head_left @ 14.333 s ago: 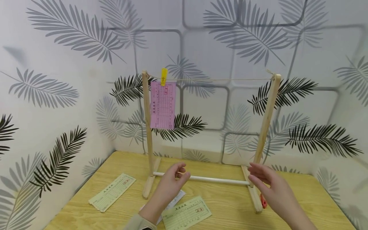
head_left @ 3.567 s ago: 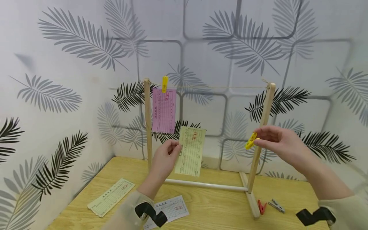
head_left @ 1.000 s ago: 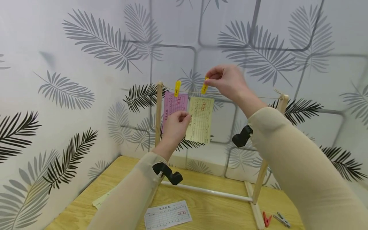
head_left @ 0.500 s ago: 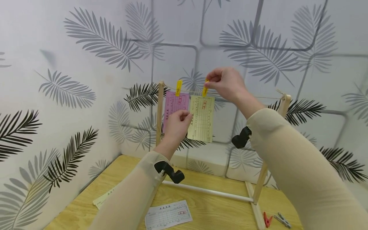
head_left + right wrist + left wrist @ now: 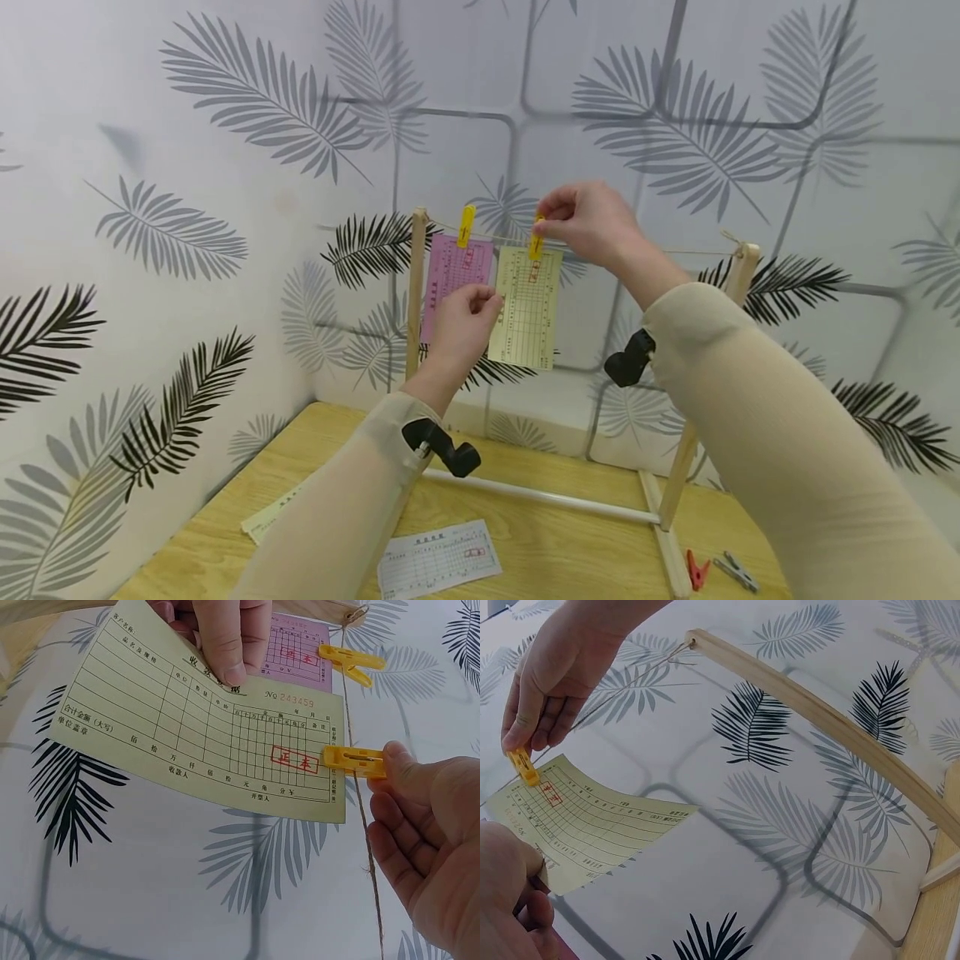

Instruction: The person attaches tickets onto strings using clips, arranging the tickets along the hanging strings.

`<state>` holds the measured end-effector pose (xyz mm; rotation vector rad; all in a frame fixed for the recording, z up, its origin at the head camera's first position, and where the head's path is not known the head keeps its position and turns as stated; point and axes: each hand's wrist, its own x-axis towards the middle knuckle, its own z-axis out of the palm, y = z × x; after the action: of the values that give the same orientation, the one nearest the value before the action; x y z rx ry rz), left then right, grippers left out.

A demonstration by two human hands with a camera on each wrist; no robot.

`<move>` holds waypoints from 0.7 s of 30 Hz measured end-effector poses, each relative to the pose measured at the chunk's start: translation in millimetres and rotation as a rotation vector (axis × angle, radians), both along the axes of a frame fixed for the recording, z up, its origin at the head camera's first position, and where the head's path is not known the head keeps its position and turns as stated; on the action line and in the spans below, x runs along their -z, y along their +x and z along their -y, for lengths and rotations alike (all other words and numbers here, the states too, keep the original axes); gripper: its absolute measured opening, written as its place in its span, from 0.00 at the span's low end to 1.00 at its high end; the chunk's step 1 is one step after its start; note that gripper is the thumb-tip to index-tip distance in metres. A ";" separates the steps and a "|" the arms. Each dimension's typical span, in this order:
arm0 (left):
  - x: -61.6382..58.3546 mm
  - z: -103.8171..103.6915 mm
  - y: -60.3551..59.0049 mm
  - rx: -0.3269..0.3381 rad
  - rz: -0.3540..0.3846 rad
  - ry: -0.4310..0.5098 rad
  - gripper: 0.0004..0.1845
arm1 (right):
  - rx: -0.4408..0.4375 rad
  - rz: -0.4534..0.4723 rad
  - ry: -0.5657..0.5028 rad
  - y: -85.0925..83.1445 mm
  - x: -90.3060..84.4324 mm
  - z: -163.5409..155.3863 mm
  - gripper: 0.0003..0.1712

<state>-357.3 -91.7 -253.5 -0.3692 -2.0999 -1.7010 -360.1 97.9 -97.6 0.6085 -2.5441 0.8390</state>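
Observation:
My left hand (image 5: 467, 327) pinches the left edge of a pale yellow-green receipt slip (image 5: 525, 312), held upright at the string (image 5: 637, 247). With thumb and fingertips my right hand (image 5: 592, 221) grips a yellow clothespin (image 5: 356, 760). In the right wrist view, that clothespin's jaws overlap the slip's top edge, beside the red stamp and at the string. Left of it, a pink receipt slip (image 5: 450, 262) hangs from the string under another yellow clothespin (image 5: 466, 226). My left hand covers part of the pink slip.
A wooden frame (image 5: 738, 275) with a white crossbar (image 5: 540, 495) carries the string. On the table (image 5: 585, 567) lie a white receipt slip (image 5: 438, 560), a partly hidden yellowish slip (image 5: 273, 512), a red clothespin (image 5: 697, 571) and a grey clothespin (image 5: 737, 572). A patterned wall stands behind.
Both hands, empty at first, took up the slip and clothespin and raised them to the string. Over the last second, the clothespin came down over the slip's top edge.

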 end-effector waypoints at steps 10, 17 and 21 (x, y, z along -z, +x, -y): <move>0.1 2.6 0.8 -0.011 -0.023 -0.025 0.12 | -0.003 0.031 0.009 -1.7 1.3 2.8 0.18; -0.7 4.2 2.4 -0.010 -0.028 -0.019 0.13 | -0.008 0.041 0.012 -2.0 3.1 5.8 0.19; -0.8 4.9 3.5 -0.012 -0.024 -0.014 0.12 | -0.014 0.044 0.014 -3.0 4.1 6.0 0.20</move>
<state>-353.8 -96.6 -252.7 -0.3787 -2.0941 -1.6682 -363.1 91.9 -101.7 0.6195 -2.5903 0.8498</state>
